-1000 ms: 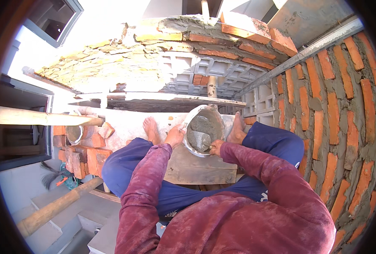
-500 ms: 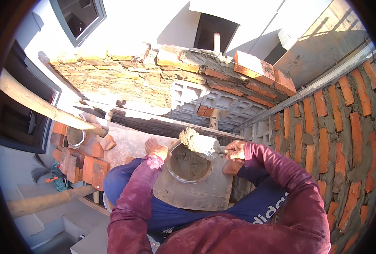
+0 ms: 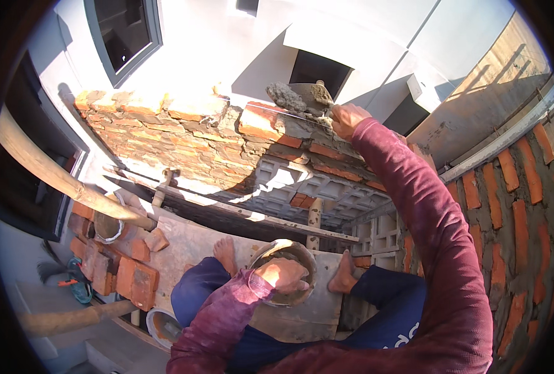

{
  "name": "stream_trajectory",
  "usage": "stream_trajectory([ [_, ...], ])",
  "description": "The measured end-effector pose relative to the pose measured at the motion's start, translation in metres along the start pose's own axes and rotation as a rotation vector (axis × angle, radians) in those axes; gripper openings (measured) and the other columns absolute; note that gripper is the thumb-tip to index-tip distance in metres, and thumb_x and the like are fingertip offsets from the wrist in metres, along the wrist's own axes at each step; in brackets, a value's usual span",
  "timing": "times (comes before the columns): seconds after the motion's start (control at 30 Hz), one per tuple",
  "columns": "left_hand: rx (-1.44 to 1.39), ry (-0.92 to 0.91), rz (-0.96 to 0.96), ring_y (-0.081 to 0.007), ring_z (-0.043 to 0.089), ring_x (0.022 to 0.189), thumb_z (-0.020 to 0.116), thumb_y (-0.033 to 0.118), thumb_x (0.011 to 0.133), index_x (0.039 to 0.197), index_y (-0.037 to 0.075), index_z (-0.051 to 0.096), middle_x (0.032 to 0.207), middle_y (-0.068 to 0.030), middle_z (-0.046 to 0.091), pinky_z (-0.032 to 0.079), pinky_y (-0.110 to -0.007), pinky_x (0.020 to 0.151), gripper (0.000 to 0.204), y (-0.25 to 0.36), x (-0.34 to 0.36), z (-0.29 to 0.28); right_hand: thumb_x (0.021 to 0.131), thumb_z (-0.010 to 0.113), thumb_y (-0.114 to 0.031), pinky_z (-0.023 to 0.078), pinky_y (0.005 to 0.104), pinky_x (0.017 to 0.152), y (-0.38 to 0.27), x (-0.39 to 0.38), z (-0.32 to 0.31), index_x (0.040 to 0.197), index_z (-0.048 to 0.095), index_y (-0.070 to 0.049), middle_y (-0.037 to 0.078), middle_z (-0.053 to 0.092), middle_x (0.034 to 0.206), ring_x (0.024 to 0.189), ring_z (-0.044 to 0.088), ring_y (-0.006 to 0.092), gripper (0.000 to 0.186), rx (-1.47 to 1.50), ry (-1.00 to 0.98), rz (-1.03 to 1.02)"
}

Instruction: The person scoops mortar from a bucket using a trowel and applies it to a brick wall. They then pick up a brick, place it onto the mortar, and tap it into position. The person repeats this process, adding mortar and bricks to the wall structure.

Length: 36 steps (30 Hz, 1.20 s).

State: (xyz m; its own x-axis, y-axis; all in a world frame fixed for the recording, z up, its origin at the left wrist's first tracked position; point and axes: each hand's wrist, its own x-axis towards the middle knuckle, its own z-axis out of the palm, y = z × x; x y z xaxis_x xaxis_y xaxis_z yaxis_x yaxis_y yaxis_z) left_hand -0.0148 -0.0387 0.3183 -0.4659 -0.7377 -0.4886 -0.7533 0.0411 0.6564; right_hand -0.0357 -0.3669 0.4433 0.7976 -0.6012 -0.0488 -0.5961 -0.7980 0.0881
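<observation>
My right hand [image 3: 349, 118] is closed round the handle of a trowel [image 3: 317, 95], reaching out over the top of the low brick wall [image 3: 196, 128]. A lump of wet grey mortar [image 3: 285, 98] hangs at the blade's left side, just above the top bricks. My left hand [image 3: 282, 275] is curled into a loose fist over the mouth of a mortar bucket [image 3: 313, 274]; nothing shows in its fingers. The bucket stands on a board [image 3: 302, 324] between my bare feet, and its inside is partly hidden by that hand.
A string line [image 3: 277, 111] runs along the wall top. Loose bricks [image 3: 136, 283] and a second bucket [image 3: 108, 227] lie to the left beside bamboo poles [image 3: 65, 171]. A brick wall [image 3: 498, 237] rises on the right. Another pail [image 3: 163, 327] stands low at the left.
My right hand has carried the loaded trowel from above the bucket up and forward to the wall top. My left hand has moved from the bucket's rim to over its mouth.
</observation>
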Motion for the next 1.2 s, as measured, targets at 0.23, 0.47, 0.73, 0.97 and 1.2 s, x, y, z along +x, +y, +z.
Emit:
stream_trajectory([
  [0.23, 0.093, 0.302, 0.165, -0.0362, 0.065, 0.087, 0.059, 0.041, 0.085, 0.093, 0.001, 0.067, 0.088, -0.0209, 0.067, 0.051, -0.044, 0.077, 0.042, -0.017, 0.007, 0.012, 0.088, 0.052, -0.029, 0.053, 0.0419, 0.075, -0.046, -0.028, 0.013, 0.101, 0.054, 0.005, 0.025, 0.055, 0.111, 0.095, 0.062, 0.0369, 0.036, -0.348, 0.064, -0.037],
  [0.47, 0.108, 0.251, 0.029, -0.0349, 0.065, 0.085, 0.065, 0.038, 0.079, 0.086, 0.001, 0.068, 0.083, -0.0196, 0.067, 0.05, -0.043, 0.077, 0.038, -0.016, -0.017, 0.012, 0.091, 0.051, -0.028, 0.051, 0.0475, 0.073, -0.051, -0.1, 0.034, 0.093, 0.055, 0.006, 0.027, 0.062, 0.078, 0.079, 0.064, 0.0425, 0.034, 0.289, -0.008, -0.182],
  [0.73, 0.134, 0.296, 0.097, -0.035, 0.064, 0.086, 0.068, 0.033, 0.077, 0.086, 0.002, 0.063, 0.086, -0.017, 0.065, 0.048, -0.044, 0.076, 0.032, -0.007, 0.013, 0.012, 0.092, 0.048, -0.029, 0.052, 0.0444, 0.06, -0.025, -0.11, 0.155, 0.092, 0.054, 0.005, 0.026, 0.062, 0.073, 0.067, 0.064, 0.0383, 0.034, 0.36, 0.258, 0.042],
  [0.97, 0.171, 0.298, 0.148, -0.0348, 0.065, 0.078, 0.07, 0.031, 0.074, 0.076, 0.004, 0.064, 0.074, -0.0155, 0.065, 0.051, -0.044, 0.07, 0.028, -0.009, 0.012, 0.027, 0.094, 0.042, -0.025, 0.044, 0.0348, 0.037, -0.068, -0.112, 0.092, 0.095, 0.05, 0.001, 0.007, 0.051, 0.069, 0.046, 0.049, 0.0179, 0.027, 1.636, -0.149, 0.508],
  [1.2, 0.27, 0.314, 0.063, -0.0311, 0.067, 0.074, 0.069, 0.031, 0.072, 0.076, 0.004, 0.068, 0.071, -0.0175, 0.065, 0.053, -0.042, 0.068, 0.028, 0.002, 0.004, 0.024, 0.098, 0.039, -0.026, 0.046, 0.0316, 0.042, -0.094, -0.047, 0.065, 0.096, 0.052, 0.003, 0.006, 0.052, 0.067, 0.049, 0.049, 0.0153, 0.032, 1.694, -0.328, 0.527],
])
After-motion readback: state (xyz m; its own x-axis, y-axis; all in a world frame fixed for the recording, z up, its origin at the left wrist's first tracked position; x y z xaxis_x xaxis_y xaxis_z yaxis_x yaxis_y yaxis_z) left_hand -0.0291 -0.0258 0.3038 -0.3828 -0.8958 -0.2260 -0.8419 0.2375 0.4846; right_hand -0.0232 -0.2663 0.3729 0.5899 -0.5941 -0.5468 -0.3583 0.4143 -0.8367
